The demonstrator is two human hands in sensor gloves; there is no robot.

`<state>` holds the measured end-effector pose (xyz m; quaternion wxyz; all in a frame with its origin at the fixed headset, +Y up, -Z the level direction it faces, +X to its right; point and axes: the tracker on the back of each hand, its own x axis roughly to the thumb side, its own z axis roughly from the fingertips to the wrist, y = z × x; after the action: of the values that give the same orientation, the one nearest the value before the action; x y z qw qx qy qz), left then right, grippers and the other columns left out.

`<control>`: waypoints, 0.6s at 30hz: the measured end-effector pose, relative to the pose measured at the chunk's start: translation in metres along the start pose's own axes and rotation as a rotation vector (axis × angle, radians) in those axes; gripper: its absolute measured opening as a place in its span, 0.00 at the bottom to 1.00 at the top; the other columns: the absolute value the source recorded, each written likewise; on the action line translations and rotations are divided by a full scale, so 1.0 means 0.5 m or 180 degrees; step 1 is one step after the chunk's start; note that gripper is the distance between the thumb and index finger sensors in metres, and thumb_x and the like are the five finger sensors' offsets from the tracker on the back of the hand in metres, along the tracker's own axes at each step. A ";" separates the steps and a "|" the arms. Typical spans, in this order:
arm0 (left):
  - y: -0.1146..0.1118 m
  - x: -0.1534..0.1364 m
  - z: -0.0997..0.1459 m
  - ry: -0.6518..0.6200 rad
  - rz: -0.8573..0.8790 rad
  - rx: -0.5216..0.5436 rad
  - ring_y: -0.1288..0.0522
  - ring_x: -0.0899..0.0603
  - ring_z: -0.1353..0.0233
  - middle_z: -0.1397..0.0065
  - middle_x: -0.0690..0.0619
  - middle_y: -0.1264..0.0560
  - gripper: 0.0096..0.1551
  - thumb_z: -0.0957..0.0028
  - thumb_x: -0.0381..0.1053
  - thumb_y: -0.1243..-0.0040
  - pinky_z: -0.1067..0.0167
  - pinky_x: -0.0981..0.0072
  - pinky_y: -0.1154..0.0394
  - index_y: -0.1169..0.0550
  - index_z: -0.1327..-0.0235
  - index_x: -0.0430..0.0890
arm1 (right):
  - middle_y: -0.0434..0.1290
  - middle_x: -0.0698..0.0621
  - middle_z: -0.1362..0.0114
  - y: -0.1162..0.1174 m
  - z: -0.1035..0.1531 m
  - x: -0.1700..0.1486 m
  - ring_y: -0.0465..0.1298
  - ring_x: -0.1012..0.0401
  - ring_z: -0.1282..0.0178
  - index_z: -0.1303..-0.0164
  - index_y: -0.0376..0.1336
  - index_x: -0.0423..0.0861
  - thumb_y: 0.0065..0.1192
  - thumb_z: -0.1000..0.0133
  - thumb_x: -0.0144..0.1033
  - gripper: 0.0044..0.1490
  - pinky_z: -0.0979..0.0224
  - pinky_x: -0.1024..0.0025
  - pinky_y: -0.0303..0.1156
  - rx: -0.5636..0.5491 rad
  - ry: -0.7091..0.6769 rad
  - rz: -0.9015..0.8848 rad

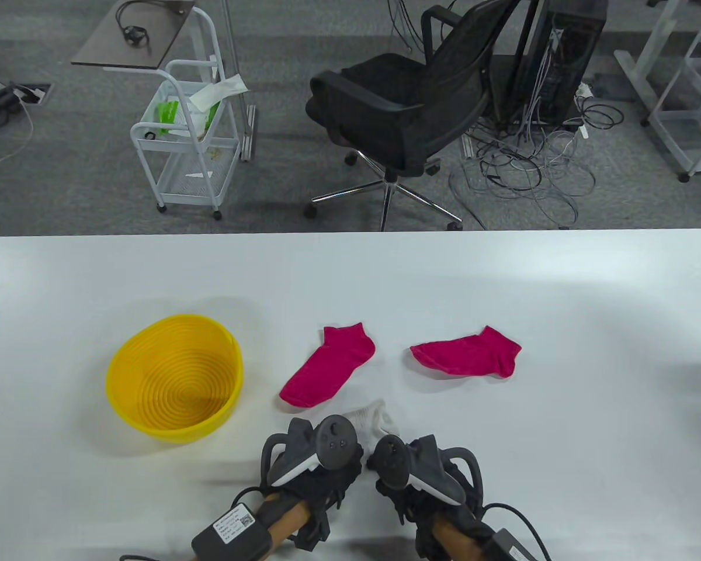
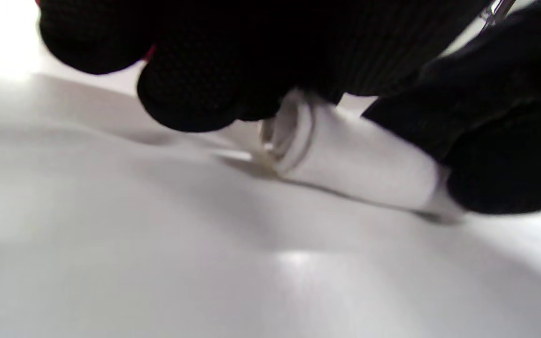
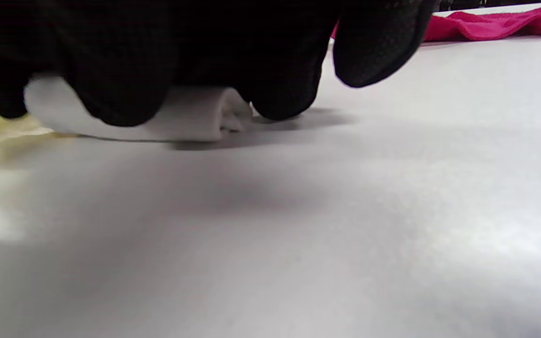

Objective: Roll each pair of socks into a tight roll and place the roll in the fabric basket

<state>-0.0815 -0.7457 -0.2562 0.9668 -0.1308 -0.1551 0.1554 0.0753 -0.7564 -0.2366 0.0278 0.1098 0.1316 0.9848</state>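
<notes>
Table view: left hand (image 1: 312,461) and right hand (image 1: 423,470) fingers (image 3: 120,94) curled over white sock roll (image 2: 355,159) on counter (image 1: 561,292); yellow basket (image 1: 174,377) lay left.

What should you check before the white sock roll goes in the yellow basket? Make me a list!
1. Both hands on the white sock roll: ok; left hand and right hand hold it.
2. Roll finished: not ok; a loose end still shows.
3. Roll tight: cannot tell.
4. Yellow basket has room: ok.
5. Way to basket free: ok.
6. Pink socks rolled: not ok, lying flat.
</notes>
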 end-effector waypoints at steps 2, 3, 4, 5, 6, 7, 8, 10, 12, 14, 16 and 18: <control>0.006 0.002 0.004 -0.0037 0.0013 0.0007 0.17 0.45 0.56 0.47 0.48 0.17 0.25 0.60 0.57 0.34 0.53 0.51 0.24 0.14 0.49 0.53 | 0.74 0.63 0.29 0.002 -0.001 0.001 0.77 0.60 0.30 0.39 0.68 0.63 0.72 0.55 0.51 0.31 0.29 0.50 0.71 -0.0028 0.0027 -0.0008; 0.005 0.003 0.005 -0.0036 0.0011 -0.0022 0.17 0.45 0.56 0.46 0.48 0.17 0.25 0.60 0.58 0.33 0.53 0.51 0.24 0.13 0.49 0.53 | 0.74 0.63 0.29 0.001 0.000 0.001 0.77 0.60 0.31 0.39 0.68 0.63 0.72 0.55 0.51 0.31 0.29 0.50 0.71 -0.0035 0.0033 -0.0011; 0.004 0.003 0.005 -0.0036 -0.0003 -0.0051 0.17 0.44 0.56 0.46 0.48 0.18 0.26 0.61 0.58 0.33 0.52 0.50 0.24 0.13 0.50 0.53 | 0.74 0.63 0.29 0.001 -0.001 0.001 0.77 0.60 0.31 0.39 0.68 0.62 0.71 0.54 0.50 0.31 0.29 0.50 0.71 -0.0032 0.0046 -0.0019; 0.000 0.004 0.004 -0.0030 -0.0044 -0.0088 0.17 0.44 0.56 0.46 0.48 0.18 0.27 0.61 0.59 0.32 0.52 0.50 0.24 0.13 0.49 0.52 | 0.73 0.63 0.29 0.001 -0.001 0.000 0.77 0.60 0.31 0.38 0.68 0.62 0.69 0.54 0.50 0.30 0.29 0.50 0.71 -0.0015 0.0058 -0.0043; -0.002 0.004 0.004 -0.0028 -0.0078 -0.0125 0.17 0.44 0.55 0.45 0.48 0.18 0.28 0.62 0.59 0.32 0.52 0.50 0.24 0.13 0.49 0.52 | 0.73 0.62 0.29 0.002 -0.001 -0.001 0.76 0.60 0.31 0.38 0.67 0.63 0.67 0.53 0.49 0.30 0.29 0.50 0.71 0.0001 0.0067 -0.0064; -0.005 0.005 0.002 -0.0025 -0.0120 -0.0181 0.17 0.44 0.55 0.45 0.48 0.18 0.29 0.62 0.59 0.31 0.52 0.50 0.24 0.14 0.48 0.52 | 0.73 0.62 0.29 0.001 -0.002 -0.001 0.76 0.60 0.31 0.38 0.67 0.63 0.66 0.52 0.49 0.29 0.29 0.50 0.71 0.0008 0.0077 -0.0082; -0.009 0.005 0.001 -0.0021 -0.0152 -0.0228 0.17 0.44 0.54 0.44 0.46 0.19 0.30 0.63 0.60 0.30 0.51 0.50 0.25 0.14 0.47 0.52 | 0.73 0.63 0.29 0.001 -0.003 -0.002 0.76 0.60 0.31 0.38 0.67 0.63 0.65 0.51 0.49 0.28 0.29 0.50 0.71 0.0010 0.0096 -0.0108; -0.016 0.006 -0.002 -0.0006 -0.0198 -0.0297 0.18 0.44 0.53 0.43 0.47 0.19 0.32 0.64 0.60 0.29 0.51 0.50 0.25 0.16 0.45 0.51 | 0.73 0.62 0.30 0.001 -0.004 -0.003 0.76 0.60 0.32 0.38 0.67 0.63 0.64 0.51 0.48 0.28 0.29 0.50 0.71 -0.0001 0.0119 -0.0135; -0.023 0.006 -0.004 -0.0014 -0.0259 -0.0324 0.18 0.44 0.53 0.43 0.47 0.20 0.33 0.64 0.59 0.28 0.50 0.50 0.25 0.18 0.44 0.51 | 0.73 0.62 0.30 0.000 -0.005 -0.003 0.76 0.60 0.32 0.38 0.67 0.63 0.63 0.50 0.48 0.27 0.29 0.50 0.71 0.0002 0.0134 -0.0153; -0.025 0.009 -0.006 -0.0026 -0.0301 -0.0278 0.18 0.45 0.54 0.44 0.47 0.19 0.31 0.64 0.57 0.28 0.51 0.50 0.24 0.18 0.45 0.50 | 0.74 0.63 0.30 -0.001 -0.006 -0.004 0.76 0.60 0.32 0.38 0.67 0.64 0.63 0.50 0.48 0.27 0.29 0.50 0.71 0.0020 0.0143 -0.0187; -0.025 0.011 -0.008 -0.0027 -0.0314 -0.0264 0.18 0.45 0.55 0.45 0.47 0.19 0.30 0.63 0.56 0.28 0.51 0.50 0.24 0.17 0.46 0.50 | 0.74 0.63 0.30 -0.002 -0.007 -0.008 0.76 0.60 0.32 0.39 0.68 0.64 0.63 0.50 0.48 0.27 0.29 0.51 0.71 0.0040 0.0149 -0.0243; -0.025 0.012 -0.010 -0.0038 -0.0288 -0.0239 0.17 0.46 0.56 0.47 0.46 0.18 0.28 0.62 0.54 0.29 0.52 0.50 0.24 0.17 0.47 0.49 | 0.74 0.63 0.31 -0.006 -0.009 -0.012 0.77 0.61 0.32 0.39 0.68 0.64 0.63 0.50 0.49 0.27 0.29 0.51 0.71 0.0049 0.0141 -0.0277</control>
<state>-0.0712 -0.7565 -0.2556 0.9663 -0.1589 -0.1724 0.1064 0.0802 -0.7554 -0.2426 0.0668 0.0823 0.1444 0.9838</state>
